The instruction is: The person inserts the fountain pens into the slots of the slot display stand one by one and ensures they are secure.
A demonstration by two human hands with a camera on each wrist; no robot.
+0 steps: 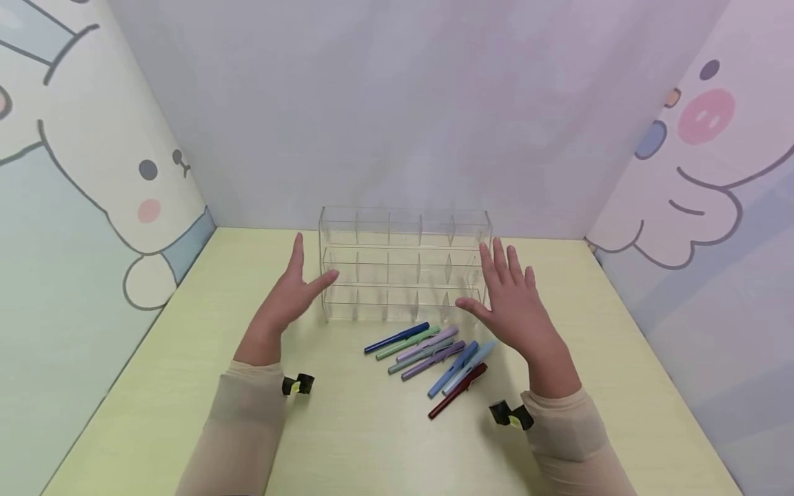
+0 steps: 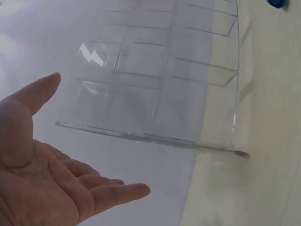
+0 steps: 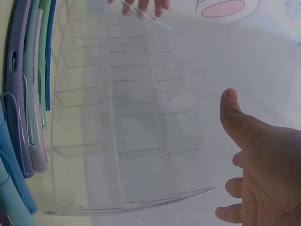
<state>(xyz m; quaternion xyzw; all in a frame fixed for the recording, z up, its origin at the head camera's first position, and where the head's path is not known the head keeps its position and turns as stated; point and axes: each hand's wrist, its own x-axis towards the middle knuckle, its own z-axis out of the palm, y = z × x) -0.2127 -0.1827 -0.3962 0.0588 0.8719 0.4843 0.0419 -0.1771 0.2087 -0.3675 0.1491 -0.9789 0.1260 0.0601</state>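
A clear plastic organizer (image 1: 402, 256) with three tiers of small compartments stands against the back wall. My left hand (image 1: 290, 297) is raised by its left side, fingers straight and thumb spread. In the left wrist view that palm (image 2: 42, 188) holds nothing beside the organizer's end panel (image 2: 155, 139). At the organizer's right side my right hand (image 1: 516, 306) is lifted, fingers extended and thumb apart. Several capped pens lie slanted in front of the organizer, among them a dark blue pen (image 1: 397, 338), a green pen (image 1: 407, 343), a purple pen (image 1: 433, 361) and a dark red pen (image 1: 457, 391).
The pale yellow table (image 1: 347, 441) meets a plain back wall (image 1: 403, 103). Side walls with cartoon animals stand at left (image 1: 149, 207) and right (image 1: 701, 186). A small black wrist device (image 1: 298, 384) sits by the left sleeve, another device (image 1: 511, 415) by the right.
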